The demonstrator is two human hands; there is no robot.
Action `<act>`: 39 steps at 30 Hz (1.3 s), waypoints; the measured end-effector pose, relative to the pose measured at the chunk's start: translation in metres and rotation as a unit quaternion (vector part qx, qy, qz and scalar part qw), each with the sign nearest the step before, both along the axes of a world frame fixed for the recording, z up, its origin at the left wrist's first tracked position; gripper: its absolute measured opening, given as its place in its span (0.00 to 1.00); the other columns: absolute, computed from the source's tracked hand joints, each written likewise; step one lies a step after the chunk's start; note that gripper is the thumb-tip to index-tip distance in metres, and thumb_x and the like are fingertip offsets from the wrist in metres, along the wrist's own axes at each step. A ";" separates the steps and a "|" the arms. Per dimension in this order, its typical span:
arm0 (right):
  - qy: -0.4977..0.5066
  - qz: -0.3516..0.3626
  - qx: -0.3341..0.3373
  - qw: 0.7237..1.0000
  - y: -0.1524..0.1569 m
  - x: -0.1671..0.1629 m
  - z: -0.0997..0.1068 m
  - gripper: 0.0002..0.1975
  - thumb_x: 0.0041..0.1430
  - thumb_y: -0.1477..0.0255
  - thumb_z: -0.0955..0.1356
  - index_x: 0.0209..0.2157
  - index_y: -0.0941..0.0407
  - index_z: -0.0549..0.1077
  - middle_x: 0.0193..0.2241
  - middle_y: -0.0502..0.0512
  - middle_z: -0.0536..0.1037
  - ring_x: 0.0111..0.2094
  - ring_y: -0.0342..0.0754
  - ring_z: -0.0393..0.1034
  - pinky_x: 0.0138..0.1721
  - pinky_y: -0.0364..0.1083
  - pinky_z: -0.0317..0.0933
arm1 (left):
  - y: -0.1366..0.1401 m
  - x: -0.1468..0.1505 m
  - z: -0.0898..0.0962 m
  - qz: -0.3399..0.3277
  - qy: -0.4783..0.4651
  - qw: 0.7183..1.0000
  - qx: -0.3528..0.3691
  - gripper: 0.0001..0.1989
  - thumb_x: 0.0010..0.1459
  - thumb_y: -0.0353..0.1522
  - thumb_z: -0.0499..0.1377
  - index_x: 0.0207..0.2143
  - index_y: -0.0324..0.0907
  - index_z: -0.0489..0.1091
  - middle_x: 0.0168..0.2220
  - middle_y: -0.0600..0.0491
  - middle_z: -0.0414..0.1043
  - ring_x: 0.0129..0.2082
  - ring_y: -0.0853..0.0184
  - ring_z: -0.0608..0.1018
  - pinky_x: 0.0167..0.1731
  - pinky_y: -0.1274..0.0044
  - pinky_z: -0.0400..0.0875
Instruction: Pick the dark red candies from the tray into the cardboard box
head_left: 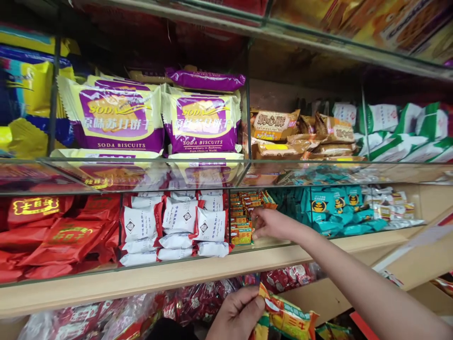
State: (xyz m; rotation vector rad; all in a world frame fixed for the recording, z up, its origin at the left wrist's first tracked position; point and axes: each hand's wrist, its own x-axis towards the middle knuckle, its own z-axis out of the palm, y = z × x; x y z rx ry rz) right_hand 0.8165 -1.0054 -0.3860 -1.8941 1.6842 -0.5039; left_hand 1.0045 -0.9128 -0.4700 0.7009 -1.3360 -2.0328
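Note:
My left hand (238, 314) is at the bottom centre, below the shelf board. Its thumb and fingers are closed on orange-and-green wrapped snack packets (288, 318), which point to the right. Reaching in from the right, my right hand (271, 224) is inside a lower shelf compartment. Its bent fingers are against the right side of a stack of small orange snack packets (242, 234), and they seem to pinch one at the edge. The fingertips are partly hidden among the wrappers.
Left of the stack, behind glass dividers, are white-and-red packets (182, 217) and red packets (63, 241). Teal packets (334, 208) lie to the right. A glass shelf edge (198, 174) with purple soda biscuits (201, 118) runs above my right hand. Wrapped bags (191, 300) sit under the wooden ledge (88, 285).

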 end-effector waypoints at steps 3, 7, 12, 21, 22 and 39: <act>-0.012 0.028 0.002 1.000 -0.005 0.001 -0.014 0.08 0.40 0.76 0.71 0.26 0.57 0.68 0.20 0.46 0.70 0.24 0.43 0.64 0.25 0.41 0.57 | -0.001 0.000 -0.002 -0.003 -0.003 1.000 0.011 0.18 0.46 0.47 0.60 0.26 0.41 0.76 0.21 0.56 0.68 0.24 0.68 0.69 0.29 0.78 0.64; -0.032 0.042 -0.006 0.999 -0.001 -0.002 -0.020 0.08 0.41 0.83 0.65 0.25 0.57 0.67 0.21 0.46 0.68 0.24 0.41 0.62 0.26 0.39 0.56 | -0.001 -0.002 -0.004 -0.001 -0.002 1.000 0.023 0.19 0.45 0.48 0.60 0.25 0.40 0.75 0.20 0.56 0.68 0.23 0.69 0.68 0.28 0.79 0.63; -0.063 0.053 0.014 0.997 -0.003 -0.009 -0.023 0.08 0.42 0.79 0.67 0.28 0.57 0.68 0.21 0.45 0.68 0.24 0.41 0.62 0.26 0.39 0.57 | 0.000 -0.005 -0.002 0.008 -0.009 1.000 0.021 0.19 0.45 0.48 0.60 0.25 0.40 0.75 0.20 0.56 0.68 0.23 0.69 0.68 0.27 0.78 0.63; -0.111 0.048 0.018 0.992 -0.004 -0.008 -0.026 0.05 0.42 0.77 0.66 0.26 0.57 0.69 0.21 0.46 0.71 0.24 0.42 0.64 0.27 0.40 0.58 | 0.000 -0.011 -0.008 0.008 -0.003 0.999 0.045 0.19 0.42 0.48 0.61 0.25 0.40 0.75 0.19 0.56 0.67 0.23 0.68 0.69 0.29 0.77 0.65; -0.108 0.047 0.016 0.993 -0.004 -0.007 -0.025 0.05 0.41 0.79 0.66 0.25 0.57 0.69 0.20 0.46 0.70 0.23 0.41 0.63 0.26 0.40 0.57 | -0.001 -0.011 -0.008 0.010 -0.006 0.999 0.042 0.19 0.42 0.48 0.61 0.25 0.40 0.75 0.19 0.56 0.67 0.23 0.68 0.69 0.29 0.77 0.65; -0.106 0.042 0.031 0.993 -0.003 -0.001 -0.020 0.10 0.37 0.75 0.70 0.25 0.57 0.67 0.20 0.44 0.67 0.23 0.41 0.60 0.24 0.39 0.56 | -0.003 -0.013 -0.015 -0.025 0.000 0.999 0.021 0.21 0.45 0.48 0.59 0.27 0.39 0.76 0.20 0.57 0.59 0.21 0.72 0.60 0.24 0.80 0.56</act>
